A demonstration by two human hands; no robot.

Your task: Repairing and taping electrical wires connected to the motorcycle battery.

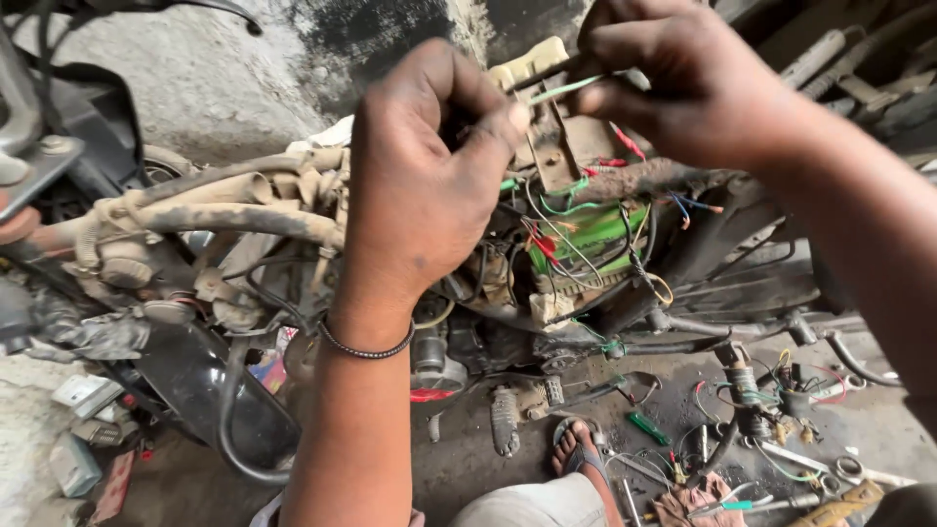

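The left hand (425, 166), nearest the lens with a dark cord bracelet (366, 349) at its wrist, is curled shut, thumb and forefinger pinching one end of a thin green wire (564, 90). The right hand (683, 83) comes in from the upper right, its fingers pressed together around the other end of that wire, beside a cream plastic connector (527, 63). The wire stretches between both hands above the stripped motorcycle frame (234, 210), over a tangle of coloured wires (576, 234) around a green battery (586, 239). Below, on the dirty floor (468, 459), lie a green-handled screwdriver (647, 427), loose wire scraps (781, 390) and a sandalled foot (578, 449).
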